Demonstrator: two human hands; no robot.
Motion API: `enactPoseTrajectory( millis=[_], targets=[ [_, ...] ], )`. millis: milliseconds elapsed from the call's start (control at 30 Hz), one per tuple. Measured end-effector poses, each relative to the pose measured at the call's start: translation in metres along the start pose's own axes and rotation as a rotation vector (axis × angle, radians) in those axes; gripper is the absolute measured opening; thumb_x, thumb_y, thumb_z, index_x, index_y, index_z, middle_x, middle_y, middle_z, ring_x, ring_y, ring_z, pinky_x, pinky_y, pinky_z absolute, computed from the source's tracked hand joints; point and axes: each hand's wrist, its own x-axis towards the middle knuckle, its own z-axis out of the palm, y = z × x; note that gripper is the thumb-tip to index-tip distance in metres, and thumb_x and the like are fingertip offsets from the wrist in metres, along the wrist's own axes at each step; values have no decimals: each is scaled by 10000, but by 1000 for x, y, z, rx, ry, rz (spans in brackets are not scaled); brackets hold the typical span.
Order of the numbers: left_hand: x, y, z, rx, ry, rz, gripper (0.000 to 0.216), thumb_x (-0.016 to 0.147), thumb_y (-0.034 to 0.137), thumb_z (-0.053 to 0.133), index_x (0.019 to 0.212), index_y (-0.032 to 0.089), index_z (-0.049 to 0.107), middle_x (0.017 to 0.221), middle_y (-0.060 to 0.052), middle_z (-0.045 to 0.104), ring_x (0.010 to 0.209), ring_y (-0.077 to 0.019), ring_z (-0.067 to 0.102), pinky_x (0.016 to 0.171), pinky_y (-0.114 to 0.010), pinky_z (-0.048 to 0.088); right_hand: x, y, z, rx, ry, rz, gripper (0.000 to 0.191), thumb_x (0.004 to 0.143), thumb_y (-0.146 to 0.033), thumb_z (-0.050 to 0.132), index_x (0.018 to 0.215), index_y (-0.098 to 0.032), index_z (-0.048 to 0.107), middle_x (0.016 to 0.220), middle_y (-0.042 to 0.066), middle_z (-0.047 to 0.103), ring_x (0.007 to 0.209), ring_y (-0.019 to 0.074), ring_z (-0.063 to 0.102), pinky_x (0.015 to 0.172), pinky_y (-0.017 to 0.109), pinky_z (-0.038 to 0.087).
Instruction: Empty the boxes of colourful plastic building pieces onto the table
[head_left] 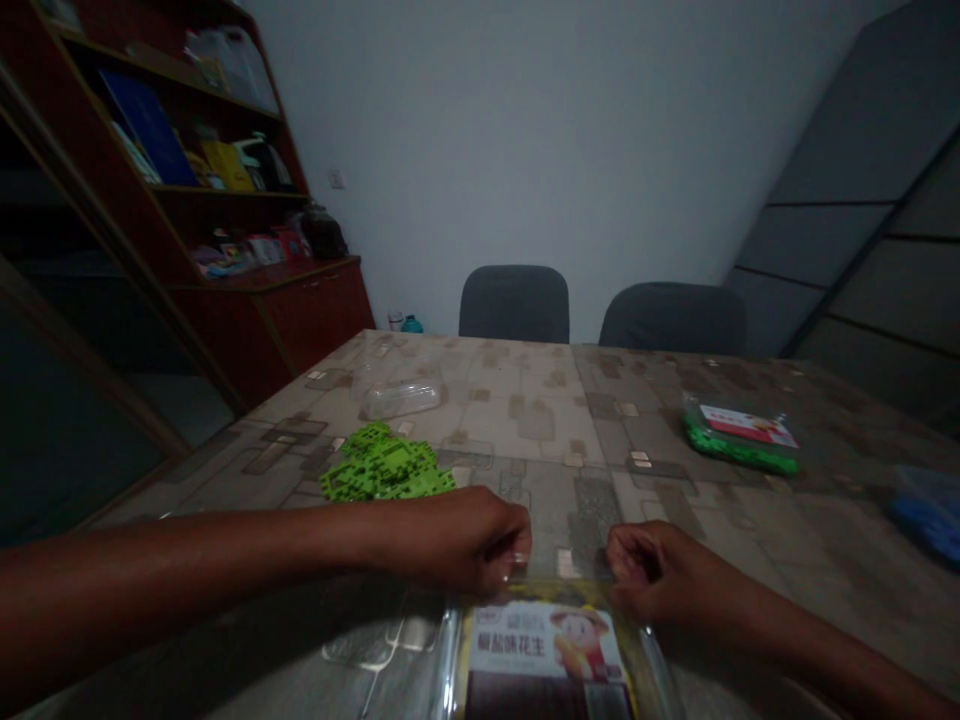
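A clear plastic packet (551,655) with a printed label and a cartoon figure lies at the near edge of the table (525,420). My left hand (457,540) pinches its top left corner, fingers closed. My right hand (652,575) is closed on the top right corner. A pile of bright green flat pieces (382,465) lies just beyond my left hand.
A clear plastic tube-like container (401,398) lies further back on the left. A green packet with a white and red label (742,438) sits at the right, a blue object (930,520) at the far right edge. Two dark chairs (514,303) stand behind the table; shelves (187,150) are on the left.
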Motion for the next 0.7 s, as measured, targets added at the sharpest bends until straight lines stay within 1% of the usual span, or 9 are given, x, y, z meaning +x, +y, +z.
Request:
enactPoseTrajectory(
  millis=[67, 100, 233, 367, 467, 533, 633, 700],
  targets=[
    [-3, -3, 0, -25, -29, -6, 302, 684, 91, 694, 936, 201, 569, 794, 38, 618, 660, -116, 542, 536, -184, 350, 0, -2, 0, -1, -3, 11, 195, 599, -188, 575, 576, -219, 384, 555, -83, 359, 541, 86, 308, 501, 232, 223],
    [-4, -4, 1, -31, -28, -9, 312, 675, 74, 679, 933, 203, 562, 787, 41, 610, 657, -114, 538, 534, -181, 348, 0, -3, -1, -4, -8, 8, 200, 599, -190, 577, 578, -221, 381, 559, -82, 362, 543, 88, 311, 502, 233, 223],
    [-4, -5, 7, 1, 41, 4, 241, 666, 18, 598, 823, 192, 539, 717, 43, 577, 619, -107, 508, 532, -180, 351, 0, -4, -2, -74, -17, 13, 184, 608, -182, 571, 584, -217, 392, 560, -81, 365, 547, 89, 325, 507, 230, 225],
    [-4, -1, 7, 73, 89, 38, 186, 688, 37, 605, 772, 186, 531, 689, 40, 580, 601, -106, 513, 525, -183, 348, -4, -7, -3, -118, -17, 18, 163, 648, -214, 582, 601, -211, 426, 564, -74, 395, 551, 93, 350, 510, 229, 240],
    [-6, 5, 3, 171, 101, 44, 133, 740, 73, 593, 781, 190, 544, 678, 35, 595, 573, -110, 514, 520, -198, 343, -7, -12, -3, -200, 30, 11, 179, 644, -199, 584, 582, -212, 417, 556, -70, 406, 548, 94, 359, 503, 228, 234],
    [-6, 9, -1, 225, 94, 47, 114, 757, 90, 590, 790, 192, 554, 678, 27, 607, 577, -121, 527, 527, -211, 351, -8, -14, -2, -230, 51, 14, 199, 629, -178, 581, 567, -216, 396, 549, -69, 404, 542, 92, 360, 495, 227, 230],
    [-6, 10, -3, 256, 55, 55, 119, 758, 100, 604, 812, 196, 561, 697, 16, 624, 614, -139, 560, 557, -223, 378, -7, -12, -1, -197, 52, -1, 210, 639, -178, 580, 568, -217, 387, 546, -71, 395, 537, 89, 353, 490, 223, 227],
    [-4, 9, -3, 288, 57, 46, 96, 779, 122, 598, 826, 199, 565, 709, 3, 630, 626, -150, 566, 563, -236, 382, -6, -7, -1, -174, 56, -21, 207, 653, -186, 589, 578, -213, 397, 550, -74, 391, 537, 87, 347, 496, 221, 226]
  ],
)
